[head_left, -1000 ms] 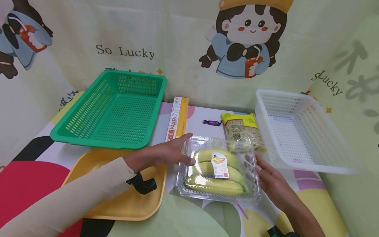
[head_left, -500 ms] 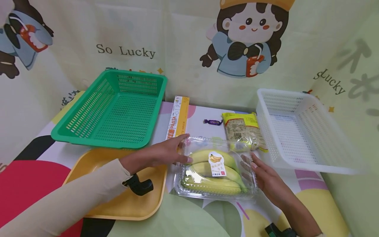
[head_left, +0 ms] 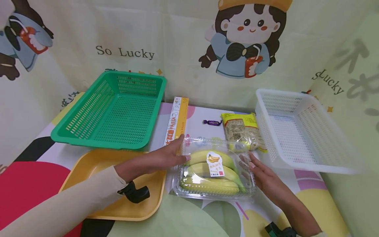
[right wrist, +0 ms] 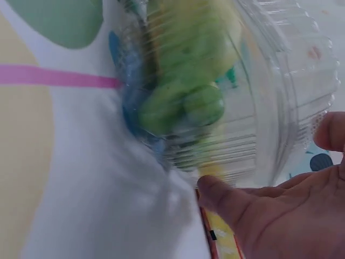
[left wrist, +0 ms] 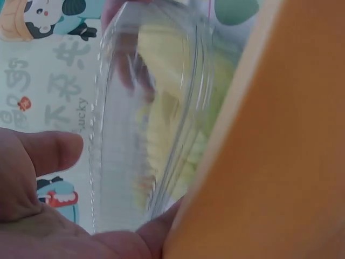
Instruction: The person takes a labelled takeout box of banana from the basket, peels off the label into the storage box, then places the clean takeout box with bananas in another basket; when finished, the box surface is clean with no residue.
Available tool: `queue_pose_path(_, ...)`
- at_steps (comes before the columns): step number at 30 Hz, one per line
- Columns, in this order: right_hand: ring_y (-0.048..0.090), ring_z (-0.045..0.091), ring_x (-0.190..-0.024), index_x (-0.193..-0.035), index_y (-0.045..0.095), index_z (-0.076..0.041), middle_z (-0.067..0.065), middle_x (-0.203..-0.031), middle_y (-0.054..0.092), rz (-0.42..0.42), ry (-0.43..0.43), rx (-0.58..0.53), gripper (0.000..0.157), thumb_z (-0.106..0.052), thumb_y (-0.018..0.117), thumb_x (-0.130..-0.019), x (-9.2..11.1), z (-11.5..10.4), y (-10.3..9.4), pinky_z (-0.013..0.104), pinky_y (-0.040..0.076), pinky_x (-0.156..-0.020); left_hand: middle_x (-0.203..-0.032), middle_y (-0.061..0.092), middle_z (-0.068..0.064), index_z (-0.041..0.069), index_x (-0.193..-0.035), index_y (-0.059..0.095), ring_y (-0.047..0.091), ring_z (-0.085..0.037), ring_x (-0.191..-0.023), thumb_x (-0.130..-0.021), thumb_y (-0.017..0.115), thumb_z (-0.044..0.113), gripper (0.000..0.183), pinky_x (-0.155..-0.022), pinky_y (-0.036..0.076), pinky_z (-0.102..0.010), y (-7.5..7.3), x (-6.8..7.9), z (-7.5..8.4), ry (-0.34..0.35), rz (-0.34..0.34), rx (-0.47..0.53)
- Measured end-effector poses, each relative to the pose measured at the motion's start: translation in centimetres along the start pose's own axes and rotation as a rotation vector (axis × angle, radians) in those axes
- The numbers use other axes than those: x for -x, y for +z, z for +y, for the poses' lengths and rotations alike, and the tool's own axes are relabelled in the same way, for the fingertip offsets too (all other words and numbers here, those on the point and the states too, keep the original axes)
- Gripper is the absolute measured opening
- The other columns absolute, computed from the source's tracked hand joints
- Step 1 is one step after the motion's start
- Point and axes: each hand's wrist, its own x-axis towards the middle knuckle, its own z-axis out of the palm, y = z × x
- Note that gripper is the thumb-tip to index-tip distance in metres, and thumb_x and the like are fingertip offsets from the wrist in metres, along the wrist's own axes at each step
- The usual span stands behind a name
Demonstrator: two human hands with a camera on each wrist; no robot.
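Note:
A clear plastic clamshell box of bananas with a white label lies between my two hands, close over the table. My left hand is at its left end, thumb beside the lid edge and fingers spread along the side. In the left wrist view the thumb is on the lid side and a finger reaches toward the base. My right hand holds the right end. In the right wrist view its thumb is near the lid rim and a fingertip is near the base. The far-side fingers are partly hidden.
An orange tray sits left of the box, under my left forearm. Behind it stands a green basket; a white basket is at the right. Beyond the box are a pasta box, a purple-wrapped candy and a yellow-topped packet.
The banana box has shifted slightly to the left, with both hands moving along at its ends. The baskets, tray and other items have stayed in place.

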Motion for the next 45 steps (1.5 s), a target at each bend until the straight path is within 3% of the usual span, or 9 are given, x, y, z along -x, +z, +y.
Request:
queue_pose_path(2, 0.005, 0.037, -0.143, -0.157, -0.002, -0.012, 0.013, -0.161, 0.0, 0.008, 0.011, 0.05, 0.067, -0.038, 0.035, -0.107, 0.1, -0.2, -0.2, 0.036, 0.021, -0.111, -0.161, -0.008, -0.012, 0.012, -0.156, -0.007, -0.007, -0.03, -0.146, -0.096, 0.06, 0.025, 0.091, -0.115, 0.007, -0.055, 0.4, 0.1, 0.2, -0.007, 0.011, -0.018)
queue_pose_path(4, 0.003, 0.039, -0.143, -0.157, -0.002, -0.011, 0.014, -0.161, -0.001, 0.012, -0.022, 0.114, 0.067, -0.035, 0.036, -0.107, 0.2, -0.4, -0.4, 0.033, 0.021, -0.112, -0.161, -0.009, -0.014, 0.012, -0.156, -0.006, -0.007, -0.032, -0.146, -0.094, 0.064, 0.029, 0.095, -0.114, 0.008, -0.058, 0.8, 0.3, 0.4, -0.028, 0.04, -0.048)
queue_pose_path(9, 0.009, 0.04, -0.143, -0.156, 0.007, -0.004, 0.018, -0.159, 0.014, 0.066, -0.185, 0.284, 0.063, -0.023, 0.041, -0.106, 0.6, -1.5, -0.9, 0.003, 0.026, -0.093, -0.161, -0.012, -0.013, 0.014, -0.157, -0.003, -0.006, -0.037, -0.145, -0.088, 0.07, 0.035, 0.102, -0.11, 0.013, -0.063, 1.5, 0.8, 1.1, -0.032, 0.1, -0.159)
queue_pose_path(11, 0.011, 0.036, -0.143, -0.155, 0.014, -0.003, 0.018, -0.158, 0.02, 0.098, -0.245, 0.325, 0.059, -0.019, 0.042, -0.106, 0.8, -2.0, -1.0, 0.003, 0.026, -0.095, -0.161, -0.013, -0.011, 0.014, -0.157, -0.002, -0.007, -0.037, -0.145, -0.086, 0.071, 0.038, 0.104, -0.11, 0.014, -0.065, 1.7, 0.9, 1.2, -0.015, 0.114, -0.216)
queue_pose_path(17, 0.042, 0.007, -0.131, -0.143, 0.048, -0.005, 0.01, -0.145, 0.047, 0.258, -0.434, 0.468, 0.043, -0.005, 0.052, -0.1, 0.9, -4.1, -0.8, 0.011, 0.042, -0.09, -0.161, -0.014, -0.008, 0.011, -0.157, -0.004, -0.008, -0.032, -0.146, -0.079, 0.075, 0.048, 0.117, -0.107, 0.011, -0.069, 1.9, 1.4, 1.2, 0.075, 0.07, -0.364)
queue_pose_path(21, 0.059, 0.007, -0.112, -0.129, 0.061, -0.003, 0.007, -0.126, 0.062, 0.281, -0.535, 0.503, 0.035, 0.004, 0.058, -0.095, 0.3, -5.5, -0.4, 0.015, 0.049, -0.083, -0.16, -0.019, -0.004, 0.01, -0.155, -0.01, -0.014, -0.026, -0.146, -0.074, 0.078, 0.056, 0.128, -0.11, 0.006, -0.066, 1.9, 1.8, 0.8, 0.13, 0.021, -0.442)
queue_pose_path(28, 0.063, 0.016, -0.106, -0.122, 0.066, -0.005, 0.004, -0.118, 0.067, 0.114, -0.504, 0.594, 0.028, -0.003, 0.061, -0.095, -1.3, -7.1, 0.8, 0.022, 0.05, -0.087, -0.158, -0.025, -0.003, 0.009, -0.153, -0.015, -0.019, -0.024, -0.144, -0.069, 0.082, 0.056, 0.137, -0.115, 0.008, -0.051, 2.1, 2.2, 0.5, 0.2, 0.007, -0.475)
queue_pose_path(34, 0.062, 0.021, -0.105, -0.122, 0.067, -0.006, 0.003, -0.121, 0.065, -0.013, -0.437, 0.647, 0.027, -0.006, 0.062, -0.095, -3.2, -8.1, 1.6, 0.034, 0.052, -0.089, -0.158, -0.023, -0.001, 0.008, -0.154, -0.01, -0.013, -0.024, -0.145, -0.069, 0.082, 0.056, 0.135, -0.114, 0.016, -0.052, 2.1, 2.3, 0.3, 0.199, 0.008, -0.45)
queue_pose_path(45, 0.062, 0.02, -0.099, -0.121, 0.066, 0.003, 0.01, -0.115, 0.067, -0.149, -0.353, 0.614, 0.028, -0.007, 0.061, -0.095, -5.5, -8.7, 2.6, 0.033, 0.053, -0.085, -0.158, -0.023, 0.003, 0.01, -0.155, -0.008, -0.007, -0.025, -0.146, -0.064, 0.085, 0.057, 0.138, -0.111, 0.026, -0.05, 2.7, 1.9, -0.3, 0.182, 0.052, -0.395)
